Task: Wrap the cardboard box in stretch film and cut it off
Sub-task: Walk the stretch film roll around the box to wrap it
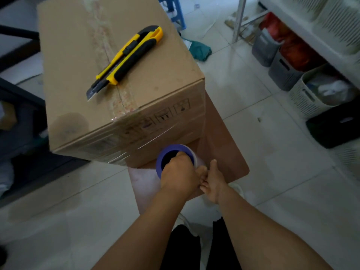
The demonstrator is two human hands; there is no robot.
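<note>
Left hand (pixel 180 172) fingers curled into the blue core of the stretch film roll (pixel 175 158) low against the cardboard box (pixel 116 75) near face, right hand (pixel 213 182) beside it, grip unclear, utility knife (pixel 126 59) atop box.

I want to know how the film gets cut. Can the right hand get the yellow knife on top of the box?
Probably yes. The knife lies in the open on the cardboard box with nothing covering it. But the right hand is down by the film roll that the left hand grips, so it must lift first.
</note>
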